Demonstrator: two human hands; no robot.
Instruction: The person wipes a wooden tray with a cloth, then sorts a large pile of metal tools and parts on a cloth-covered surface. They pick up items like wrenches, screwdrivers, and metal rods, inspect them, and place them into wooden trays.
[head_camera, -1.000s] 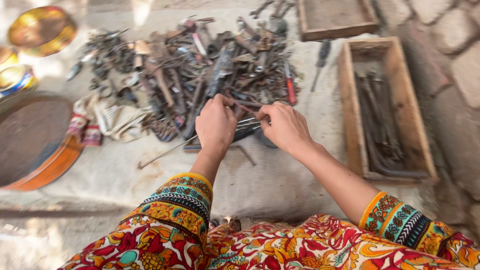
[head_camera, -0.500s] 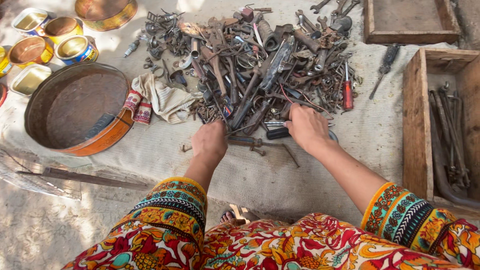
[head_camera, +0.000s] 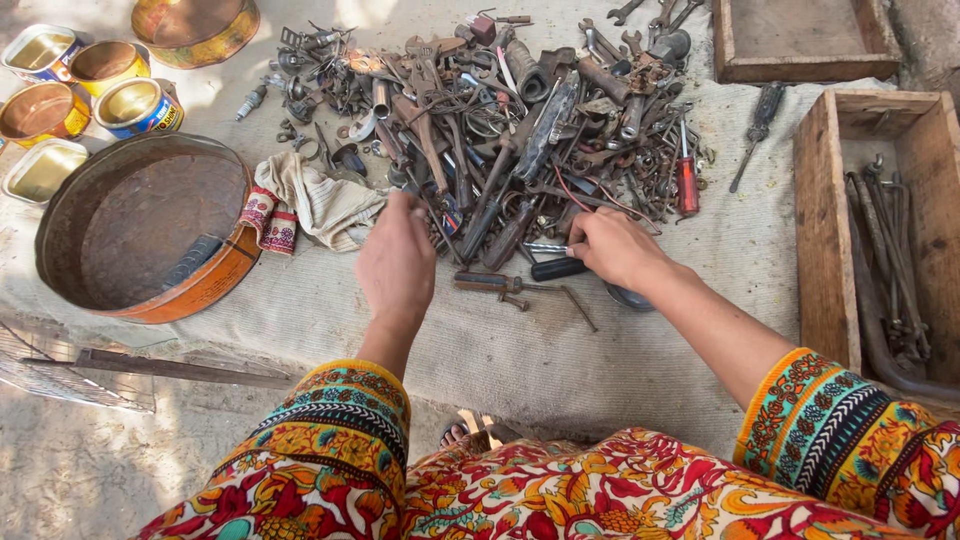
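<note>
- Two hands: my left hand (head_camera: 397, 262) hovers palm down at the edge of the tool pile (head_camera: 520, 130), grip loose and empty.
- My right hand (head_camera: 612, 247) is closed on a dark handle (head_camera: 558, 268) (one tool, on the cloth (head_camera: 400, 330)).
- Count: four small tins (head_camera: 140, 105), one round pan (head_camera: 140, 235), two wooden boxes (head_camera: 815, 215), one red screwdriver (head_camera: 687, 183).
- Since half a second ago: left hand has moved up to the pile.

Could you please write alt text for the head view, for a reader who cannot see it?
Two bare hands, left and right, reach into a pile of rusty tools on a cloth. A round tin lies left, wooden boxes right.
</note>
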